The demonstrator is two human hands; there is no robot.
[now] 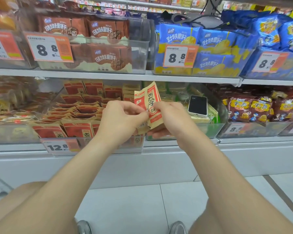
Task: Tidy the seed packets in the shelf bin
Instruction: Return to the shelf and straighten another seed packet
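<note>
Hovering before the bin (87, 146), a packet (150, 105) is pinched by left hand (123, 115) and right hand (170, 115). Phone (197, 105) is seen nearby.

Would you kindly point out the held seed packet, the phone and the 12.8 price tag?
held seed packet (151, 101), head view, middle of its printed front.
phone (197, 105), head view, centre of its dark face.
12.8 price tag (57, 147), head view, on the printed number.
</note>
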